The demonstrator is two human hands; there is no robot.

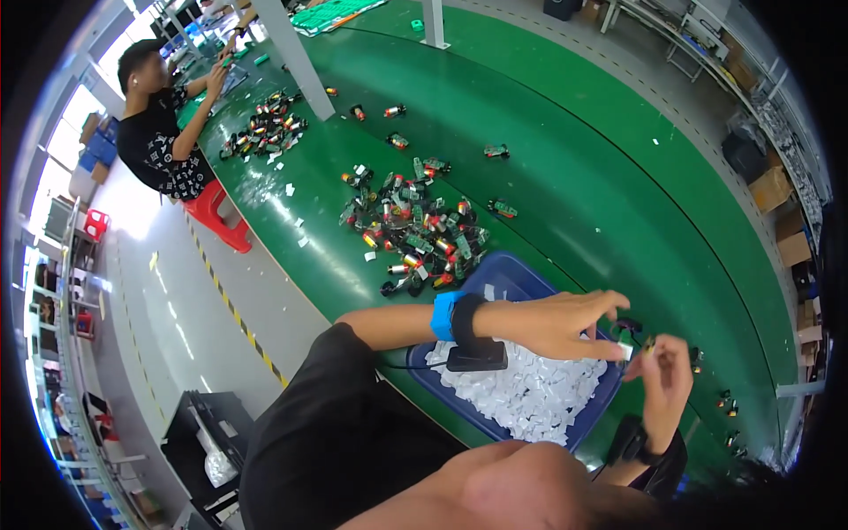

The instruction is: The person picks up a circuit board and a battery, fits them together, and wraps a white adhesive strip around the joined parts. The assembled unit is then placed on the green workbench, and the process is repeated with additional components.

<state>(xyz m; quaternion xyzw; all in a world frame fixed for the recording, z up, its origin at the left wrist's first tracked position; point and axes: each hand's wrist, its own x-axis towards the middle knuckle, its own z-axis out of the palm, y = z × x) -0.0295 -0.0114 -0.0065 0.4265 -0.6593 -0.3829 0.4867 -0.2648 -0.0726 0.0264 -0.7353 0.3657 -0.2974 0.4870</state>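
My left hand (565, 325) reaches across a blue bin, its fingers bent and a small white piece (625, 351) at its thumb tip. Just right of it, my right hand (669, 375) pinches a small assembly (629, 329) with dark and green parts, mostly hidden by the fingers. The two hands nearly meet over the bin's right edge. Below my left forearm, the blue bin (505, 276) is full of small white pieces (530, 393). Up and left of the bin lies a pile of circuit-board assemblies (415, 234) with green boards, gold-coloured cylinders and black parts.
Several loose assemblies (497, 151) and white scraps lie on the green table (565, 203). A second pile (265, 126) lies near a co-worker (159, 124) by a red stool (216, 216). A white post (296, 62) rises from the table. A black crate (199, 450) stands at lower left.
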